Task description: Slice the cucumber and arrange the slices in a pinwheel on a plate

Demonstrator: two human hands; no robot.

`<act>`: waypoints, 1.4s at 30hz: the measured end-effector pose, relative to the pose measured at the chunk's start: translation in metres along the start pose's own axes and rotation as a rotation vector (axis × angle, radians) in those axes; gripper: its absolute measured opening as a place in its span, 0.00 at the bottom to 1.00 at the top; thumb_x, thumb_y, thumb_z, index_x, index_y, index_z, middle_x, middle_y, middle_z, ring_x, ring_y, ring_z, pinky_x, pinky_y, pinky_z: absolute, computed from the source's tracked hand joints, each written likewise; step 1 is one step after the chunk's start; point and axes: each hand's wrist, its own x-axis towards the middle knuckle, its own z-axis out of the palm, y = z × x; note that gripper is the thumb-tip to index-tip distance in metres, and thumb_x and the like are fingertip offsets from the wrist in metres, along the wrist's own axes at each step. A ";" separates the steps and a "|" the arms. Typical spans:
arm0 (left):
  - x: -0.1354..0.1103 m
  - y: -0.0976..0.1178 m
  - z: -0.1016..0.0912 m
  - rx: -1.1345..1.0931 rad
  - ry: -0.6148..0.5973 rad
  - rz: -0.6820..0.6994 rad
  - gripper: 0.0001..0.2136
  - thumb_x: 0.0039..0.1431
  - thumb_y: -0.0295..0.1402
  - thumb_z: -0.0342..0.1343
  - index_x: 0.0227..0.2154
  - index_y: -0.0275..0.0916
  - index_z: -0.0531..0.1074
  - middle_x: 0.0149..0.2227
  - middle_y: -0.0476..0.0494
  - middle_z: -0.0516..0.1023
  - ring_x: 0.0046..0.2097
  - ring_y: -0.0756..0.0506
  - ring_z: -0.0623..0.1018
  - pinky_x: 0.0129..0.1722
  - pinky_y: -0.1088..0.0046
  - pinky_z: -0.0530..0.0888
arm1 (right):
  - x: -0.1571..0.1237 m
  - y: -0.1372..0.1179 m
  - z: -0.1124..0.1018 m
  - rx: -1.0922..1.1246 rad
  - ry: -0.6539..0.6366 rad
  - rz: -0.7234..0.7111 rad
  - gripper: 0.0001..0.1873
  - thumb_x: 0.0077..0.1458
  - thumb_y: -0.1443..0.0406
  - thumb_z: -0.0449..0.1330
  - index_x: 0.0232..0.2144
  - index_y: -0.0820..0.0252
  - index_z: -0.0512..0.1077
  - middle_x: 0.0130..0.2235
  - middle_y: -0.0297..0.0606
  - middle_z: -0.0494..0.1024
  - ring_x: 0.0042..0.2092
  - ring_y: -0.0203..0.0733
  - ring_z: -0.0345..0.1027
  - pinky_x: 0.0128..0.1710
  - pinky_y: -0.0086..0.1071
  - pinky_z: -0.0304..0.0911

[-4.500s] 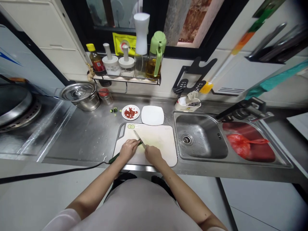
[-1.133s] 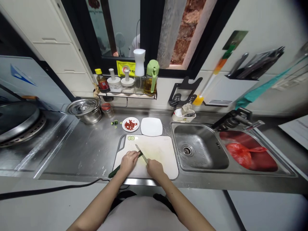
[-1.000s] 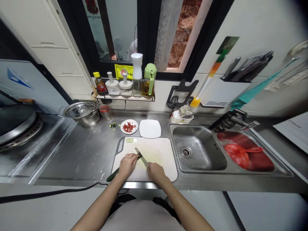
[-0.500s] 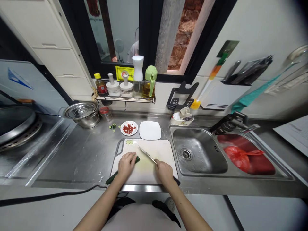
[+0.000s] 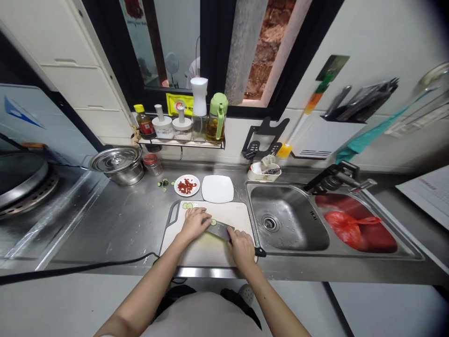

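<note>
My right hand (image 5: 242, 244) is closed round the black handle of a kitchen knife (image 5: 219, 230), whose wide blade lies tilted low over the white cutting board (image 5: 206, 248). My left hand (image 5: 195, 223) rests on the board with its bent fingers against the blade's left side, beside a pale green cucumber slice (image 5: 213, 222). Two more cucumber slices (image 5: 188, 205) lie at the board's far edge. The long cucumber does not show; my left forearm covers where it lay.
Behind the board stand a white square plate (image 5: 217, 188) and a round plate of chopped red chilli (image 5: 187, 185). Cucumber ends (image 5: 164, 182) and a lidded steel pot (image 5: 115, 164) are left; a sink (image 5: 287, 220) and a red bag (image 5: 351, 224) right. A black cable (image 5: 87, 267) hangs in front.
My right hand has stopped slicing and laid the knife blade low and flat on the board. My left hand has left the cucumber and moved forward to the blade and the slices.
</note>
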 end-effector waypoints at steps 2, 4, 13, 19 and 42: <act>0.001 0.001 0.001 -0.007 -0.047 -0.002 0.11 0.60 0.40 0.53 0.41 0.48 0.79 0.54 0.44 0.74 0.56 0.40 0.68 0.62 0.49 0.52 | -0.002 0.002 0.000 -0.004 0.001 -0.004 0.23 0.58 0.65 0.58 0.56 0.57 0.65 0.44 0.44 0.77 0.48 0.47 0.67 0.45 0.35 0.52; 0.002 0.002 0.003 -0.028 -0.078 -0.002 0.11 0.60 0.39 0.53 0.40 0.48 0.79 0.53 0.45 0.75 0.56 0.40 0.69 0.62 0.49 0.51 | -0.003 0.003 0.000 -0.011 0.000 -0.004 0.23 0.58 0.65 0.58 0.56 0.57 0.65 0.44 0.43 0.77 0.47 0.46 0.67 0.45 0.34 0.52; 0.004 0.011 0.007 -0.058 -0.144 -0.023 0.10 0.56 0.32 0.54 0.39 0.46 0.78 0.50 0.45 0.76 0.55 0.40 0.70 0.62 0.46 0.51 | -0.005 0.004 0.007 -0.023 -0.002 -0.005 0.23 0.59 0.66 0.57 0.57 0.57 0.65 0.43 0.43 0.77 0.47 0.46 0.67 0.45 0.35 0.52; 0.009 0.016 0.004 -0.077 -0.180 0.007 0.08 0.54 0.28 0.54 0.35 0.44 0.76 0.44 0.45 0.78 0.52 0.41 0.72 0.61 0.50 0.55 | -0.006 0.006 0.008 -0.027 -0.011 -0.009 0.23 0.58 0.66 0.57 0.56 0.57 0.65 0.43 0.43 0.77 0.47 0.47 0.67 0.45 0.35 0.53; 0.038 -0.066 0.005 -0.086 0.177 -0.645 0.09 0.53 0.28 0.55 0.38 0.43 0.74 0.36 0.48 0.81 0.42 0.45 0.77 0.43 0.70 0.66 | -0.003 0.026 0.008 0.053 -0.035 0.138 0.21 0.59 0.66 0.54 0.55 0.56 0.68 0.45 0.41 0.79 0.47 0.43 0.70 0.47 0.31 0.56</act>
